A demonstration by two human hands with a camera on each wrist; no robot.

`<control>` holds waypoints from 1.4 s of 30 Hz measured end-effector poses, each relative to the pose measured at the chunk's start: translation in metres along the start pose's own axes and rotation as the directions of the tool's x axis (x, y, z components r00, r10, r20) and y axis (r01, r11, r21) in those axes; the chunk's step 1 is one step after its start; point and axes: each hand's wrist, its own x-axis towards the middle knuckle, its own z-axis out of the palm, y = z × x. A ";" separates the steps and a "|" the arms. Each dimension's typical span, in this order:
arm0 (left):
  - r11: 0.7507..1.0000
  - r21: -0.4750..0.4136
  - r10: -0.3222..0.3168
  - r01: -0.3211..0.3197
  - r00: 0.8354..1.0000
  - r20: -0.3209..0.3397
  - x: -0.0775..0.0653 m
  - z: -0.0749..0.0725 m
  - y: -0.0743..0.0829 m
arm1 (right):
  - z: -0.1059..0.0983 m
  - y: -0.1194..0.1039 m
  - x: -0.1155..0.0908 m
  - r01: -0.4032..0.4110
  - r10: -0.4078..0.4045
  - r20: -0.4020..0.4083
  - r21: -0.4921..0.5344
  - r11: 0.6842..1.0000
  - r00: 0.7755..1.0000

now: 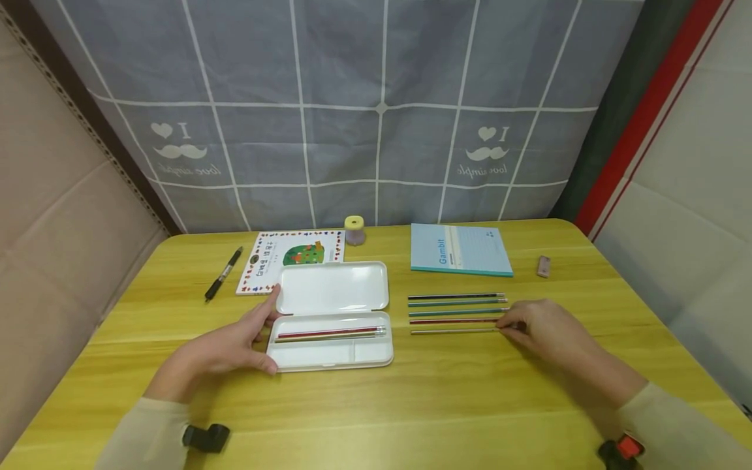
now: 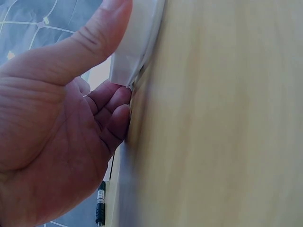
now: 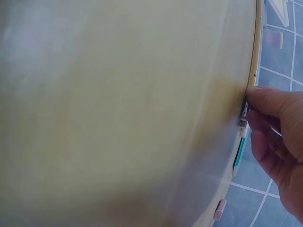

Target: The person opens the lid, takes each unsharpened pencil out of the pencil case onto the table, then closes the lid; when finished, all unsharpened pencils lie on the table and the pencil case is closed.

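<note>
An open white pencil case (image 1: 314, 358) lies on the table, its lid (image 1: 331, 287) laid back. Inside are a few red and gold pencils (image 1: 329, 335) with pale ends. My left hand (image 1: 235, 339) grips the case's left end, thumb by the front corner and fingers at the back near the lid. To the right of the case, several pencils lie in a row: black, green and red (image 1: 452, 320). Nearest me in that row is a gold pencil (image 1: 452, 331); my right hand (image 1: 546, 329) pinches its right end between thumb and fingers.
Behind the case lie a picture booklet (image 1: 264, 251) and a black pen (image 1: 223, 274). A yellow-topped small container (image 1: 355, 230) stands at the back. A blue notebook (image 1: 461, 250) and a pinkish eraser (image 1: 543, 266) are at the right. A grey curtain (image 1: 341, 143) hangs behind the table.
</note>
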 end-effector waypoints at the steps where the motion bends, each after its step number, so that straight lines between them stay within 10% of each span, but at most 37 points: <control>1: 1.000 -0.003 -0.002 0.002 1.000 0.000 0.000 0.000 0.000 | 0.000 0.000 0.000 -0.003 0.003 0.001 0.000 1.000 1.000; 26: 1.000 -0.031 -0.005 0.005 1.000 0.006 0.000 -0.001 0.000 | 0.006 -0.039 0.028 -0.062 0.071 -0.068 0.135 0.989 0.995; 34: 1.000 -0.015 -0.011 0.010 1.000 -0.004 0.000 0.000 -0.001 | 0.011 -0.075 0.058 -0.153 0.159 0.015 0.368 0.917 0.987; 42: 1.000 -0.023 -0.012 0.012 1.000 0.005 0.000 0.000 0.000 | 0.023 -0.106 0.084 -0.056 0.051 0.023 0.383 0.922 0.998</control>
